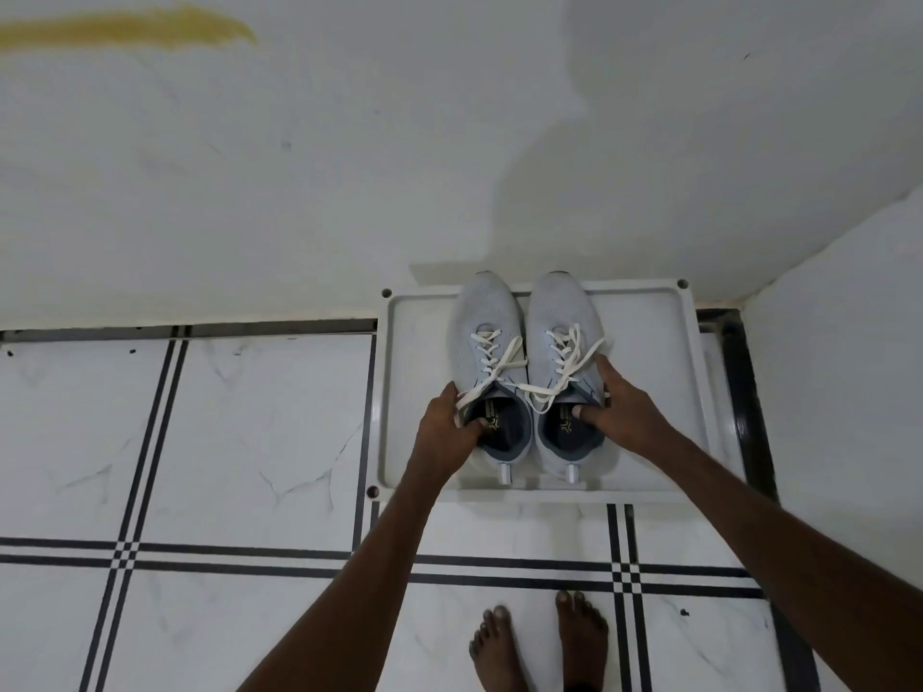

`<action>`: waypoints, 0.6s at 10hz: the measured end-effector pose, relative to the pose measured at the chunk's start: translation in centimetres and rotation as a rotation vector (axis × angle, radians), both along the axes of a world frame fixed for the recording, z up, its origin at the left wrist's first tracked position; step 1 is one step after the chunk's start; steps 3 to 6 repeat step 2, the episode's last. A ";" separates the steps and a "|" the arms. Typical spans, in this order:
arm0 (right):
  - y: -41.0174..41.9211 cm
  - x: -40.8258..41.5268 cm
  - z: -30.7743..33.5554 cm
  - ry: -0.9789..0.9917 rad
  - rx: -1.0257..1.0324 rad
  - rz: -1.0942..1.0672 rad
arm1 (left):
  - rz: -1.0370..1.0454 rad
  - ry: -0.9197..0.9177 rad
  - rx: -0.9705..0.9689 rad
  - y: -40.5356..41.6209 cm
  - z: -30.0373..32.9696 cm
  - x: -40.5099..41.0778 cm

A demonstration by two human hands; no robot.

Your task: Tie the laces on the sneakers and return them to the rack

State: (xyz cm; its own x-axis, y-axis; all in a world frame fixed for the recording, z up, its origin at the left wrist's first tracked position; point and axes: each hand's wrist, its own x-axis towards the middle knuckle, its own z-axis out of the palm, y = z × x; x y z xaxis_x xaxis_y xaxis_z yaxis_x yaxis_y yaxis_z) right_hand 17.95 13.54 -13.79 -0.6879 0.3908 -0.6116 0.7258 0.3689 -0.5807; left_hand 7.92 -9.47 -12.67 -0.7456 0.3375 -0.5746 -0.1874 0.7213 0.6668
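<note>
Two pale grey sneakers stand side by side on the white rack shelf (649, 312), toes toward the wall. The left sneaker (482, 317) and the right sneaker (562, 312) both have cream laces (514, 364) lying loose and untied across their tongues. My left hand (447, 424) grips the left sneaker at its collar, thumb inside the opening. My right hand (619, 409) grips the right sneaker the same way, thumb inside, fingers along its outer side.
The rack shelf sits low against a white wall (349, 167) in a corner, with another white wall (849, 342) at the right. White floor tiles (225, 442) with black stripes lie in front. My bare feet (539, 641) stand just before the rack.
</note>
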 end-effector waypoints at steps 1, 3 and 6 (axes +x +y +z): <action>-0.3 -1.0 2.8 0.003 0.037 -0.011 | -0.028 0.099 -0.059 0.4 2.5 -0.8; -0.2 -2.1 6.7 0.095 0.200 0.007 | -0.134 0.336 -0.117 1.3 6.4 -2.4; -0.2 -2.1 6.7 0.095 0.200 0.007 | -0.134 0.336 -0.117 1.3 6.4 -2.4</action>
